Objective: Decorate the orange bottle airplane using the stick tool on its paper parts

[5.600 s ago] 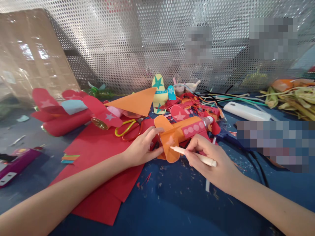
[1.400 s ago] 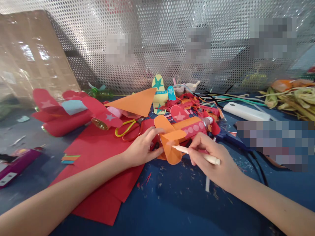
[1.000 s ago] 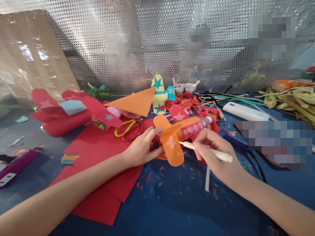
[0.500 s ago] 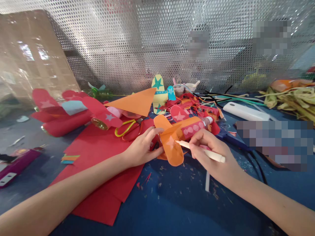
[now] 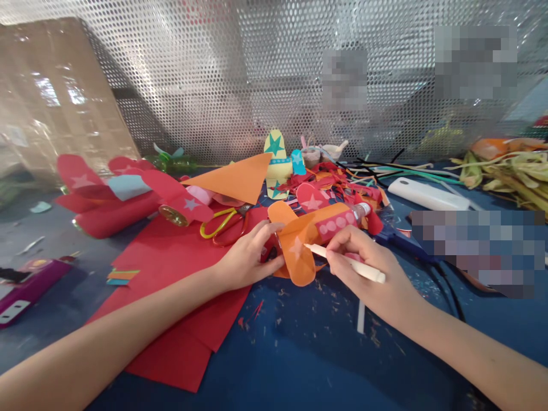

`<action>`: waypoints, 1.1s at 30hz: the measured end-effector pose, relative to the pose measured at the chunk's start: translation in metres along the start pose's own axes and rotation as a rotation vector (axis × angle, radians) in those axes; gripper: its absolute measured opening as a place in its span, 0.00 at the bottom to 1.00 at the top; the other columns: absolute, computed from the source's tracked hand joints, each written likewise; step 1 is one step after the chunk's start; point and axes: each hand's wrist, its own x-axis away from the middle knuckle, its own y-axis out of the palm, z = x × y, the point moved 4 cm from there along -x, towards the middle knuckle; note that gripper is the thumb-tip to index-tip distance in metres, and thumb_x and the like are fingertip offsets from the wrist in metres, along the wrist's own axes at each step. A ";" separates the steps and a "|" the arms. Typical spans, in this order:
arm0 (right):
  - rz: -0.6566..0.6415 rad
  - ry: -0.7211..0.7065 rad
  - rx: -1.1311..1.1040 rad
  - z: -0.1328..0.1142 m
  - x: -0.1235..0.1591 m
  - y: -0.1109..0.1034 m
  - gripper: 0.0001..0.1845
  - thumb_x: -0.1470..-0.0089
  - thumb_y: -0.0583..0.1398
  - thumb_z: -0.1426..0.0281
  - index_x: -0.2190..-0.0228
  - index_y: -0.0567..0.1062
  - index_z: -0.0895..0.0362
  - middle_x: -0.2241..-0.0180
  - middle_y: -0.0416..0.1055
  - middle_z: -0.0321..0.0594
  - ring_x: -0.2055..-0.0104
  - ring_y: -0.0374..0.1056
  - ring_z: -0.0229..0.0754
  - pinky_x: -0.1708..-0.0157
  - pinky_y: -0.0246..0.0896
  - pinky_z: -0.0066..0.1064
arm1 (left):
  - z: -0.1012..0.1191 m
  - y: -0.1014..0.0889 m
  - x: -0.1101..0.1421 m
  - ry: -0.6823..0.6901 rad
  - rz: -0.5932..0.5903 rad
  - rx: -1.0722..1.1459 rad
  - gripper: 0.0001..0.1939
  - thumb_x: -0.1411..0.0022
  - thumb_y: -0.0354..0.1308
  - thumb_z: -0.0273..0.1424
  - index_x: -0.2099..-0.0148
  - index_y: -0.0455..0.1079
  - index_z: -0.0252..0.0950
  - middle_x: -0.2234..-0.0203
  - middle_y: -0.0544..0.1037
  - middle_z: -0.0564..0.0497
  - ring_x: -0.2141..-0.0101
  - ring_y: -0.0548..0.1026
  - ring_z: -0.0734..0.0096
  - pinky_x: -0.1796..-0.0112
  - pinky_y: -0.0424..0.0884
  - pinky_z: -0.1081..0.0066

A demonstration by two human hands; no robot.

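Note:
In the middle of the head view lies a toy plane (image 5: 302, 268) of orange paper wrapped around a plastic bottle. A pale star shows on its near wing, and a red strip with pale dots runs along its body. My left hand (image 5: 252, 254) grips the plane at its left end, thumb below and fingers on top. Between the fingertips of my right hand (image 5: 363, 260) is a white marker pen (image 5: 370, 272). The pen's tip touches or nearly touches the star. Red paper sheets (image 5: 184, 319) lie under my left forearm.
Yellow-and-red-handled scissors (image 5: 218, 225) lie behind my left hand. A red paper plane (image 5: 124, 211) stands at left and a yellow one (image 5: 276, 165) at the back. Scraps (image 5: 334, 177) pile behind the orange plane. A blue glue gun (image 5: 402, 244) and a white device (image 5: 428, 195) lie right.
My right hand and the marker pen have shifted very slightly left. The near orange wing has tipped a little. My left hand keeps its hold in the same place.

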 end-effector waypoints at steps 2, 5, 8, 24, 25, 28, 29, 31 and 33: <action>0.001 0.000 0.005 -0.001 0.000 0.000 0.07 0.42 0.56 0.68 0.72 0.65 0.54 0.79 0.65 0.28 0.80 0.59 0.31 0.82 0.51 0.23 | 0.001 0.000 0.000 0.009 0.007 -0.003 0.22 0.36 0.52 0.36 0.43 0.53 0.36 0.54 0.69 0.42 0.57 0.73 0.62 0.60 0.73 0.63; -0.017 -0.006 0.015 -0.002 0.001 0.000 0.06 0.42 0.56 0.68 0.71 0.65 0.54 0.78 0.65 0.29 0.80 0.59 0.31 0.82 0.52 0.23 | 0.001 0.000 0.000 0.029 0.022 -0.006 0.21 0.36 0.52 0.36 0.44 0.53 0.36 0.55 0.69 0.42 0.58 0.73 0.63 0.63 0.73 0.65; -0.014 -0.002 0.017 -0.002 0.001 0.000 0.06 0.43 0.56 0.68 0.71 0.65 0.54 0.79 0.65 0.28 0.80 0.59 0.31 0.81 0.52 0.23 | 0.001 0.000 0.001 0.035 0.033 -0.015 0.22 0.36 0.52 0.36 0.43 0.52 0.37 0.55 0.69 0.42 0.60 0.73 0.65 0.65 0.72 0.67; -0.023 -0.023 0.020 -0.002 0.000 0.001 0.05 0.42 0.56 0.69 0.71 0.66 0.54 0.78 0.65 0.28 0.80 0.59 0.30 0.82 0.51 0.23 | 0.004 -0.001 0.000 0.010 0.004 0.024 0.20 0.36 0.52 0.34 0.44 0.53 0.39 0.54 0.68 0.45 0.63 0.72 0.69 0.65 0.72 0.68; -0.018 -0.023 0.018 -0.002 0.000 0.001 0.05 0.42 0.56 0.69 0.71 0.66 0.54 0.78 0.65 0.28 0.80 0.59 0.30 0.82 0.51 0.23 | 0.004 -0.001 0.000 0.013 0.005 0.027 0.19 0.36 0.52 0.34 0.45 0.53 0.39 0.54 0.68 0.45 0.63 0.72 0.69 0.64 0.72 0.68; -0.015 -0.023 0.013 -0.003 0.000 0.001 0.06 0.42 0.56 0.68 0.71 0.65 0.54 0.79 0.65 0.28 0.80 0.59 0.30 0.81 0.51 0.23 | 0.004 -0.001 0.000 0.014 0.008 0.019 0.20 0.36 0.52 0.35 0.44 0.53 0.39 0.54 0.68 0.44 0.63 0.72 0.68 0.64 0.72 0.67; -0.020 -0.025 0.015 -0.003 0.001 0.001 0.06 0.42 0.56 0.68 0.71 0.65 0.54 0.79 0.65 0.28 0.80 0.59 0.30 0.82 0.51 0.23 | 0.003 -0.001 0.000 0.009 0.007 0.015 0.21 0.36 0.52 0.35 0.44 0.53 0.38 0.54 0.68 0.44 0.63 0.72 0.68 0.64 0.72 0.67; -0.023 -0.027 0.021 -0.003 0.000 0.001 0.06 0.42 0.56 0.68 0.71 0.65 0.54 0.79 0.65 0.28 0.80 0.59 0.31 0.81 0.51 0.23 | 0.002 -0.001 0.000 -0.002 0.003 0.011 0.21 0.36 0.52 0.36 0.43 0.53 0.38 0.53 0.68 0.43 0.63 0.72 0.68 0.64 0.72 0.67; -0.016 -0.022 0.022 -0.002 0.000 0.000 0.06 0.42 0.56 0.68 0.71 0.65 0.54 0.78 0.66 0.29 0.79 0.60 0.31 0.80 0.53 0.24 | 0.002 0.000 0.000 -0.007 -0.003 0.009 0.21 0.36 0.52 0.36 0.43 0.53 0.39 0.53 0.68 0.43 0.64 0.72 0.69 0.64 0.72 0.67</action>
